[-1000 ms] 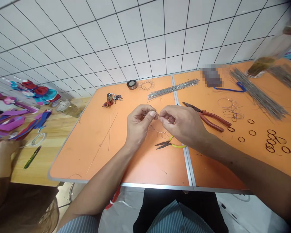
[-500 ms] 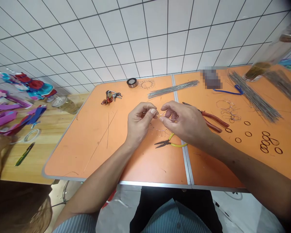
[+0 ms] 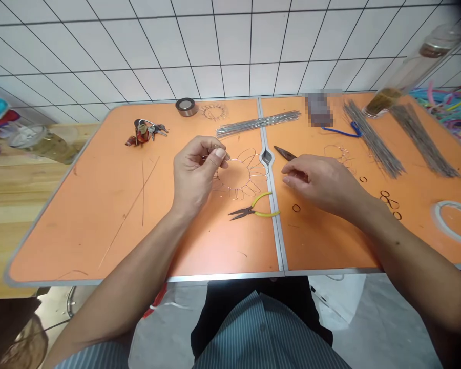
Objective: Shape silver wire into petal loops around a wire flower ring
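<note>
Pinched between the thumb and fingers of my left hand (image 3: 200, 171) is a thin wire ring (image 3: 249, 177) with loops around its rim. Its loops spread to the right, just above the table. My right hand (image 3: 322, 177) is palm down over the right half, fingers loosely curled, a small gap between thumb and index finger. I see nothing between them. Dark jaws of the larger pliers (image 3: 284, 152) poke out beyond its fingers; their handles are hidden. Small pliers with yellow handles (image 3: 249, 211) lie open nearer me, below the wire ring.
Behind lie keys (image 3: 146, 132), a tape roll (image 3: 186, 107), another wire ring (image 3: 214, 111) and a wire bundle (image 3: 257, 124). Right are more wire bundles (image 3: 372, 138), a glass bottle (image 3: 407, 72), small dark rings (image 3: 384, 193) and a white ring (image 3: 455, 221). Two loose wires (image 3: 142, 195) lie left.
My right hand has left the wire ring and moved right over the larger pliers. My left hand keeps hold of the ring. The whole view has shifted to the right.
</note>
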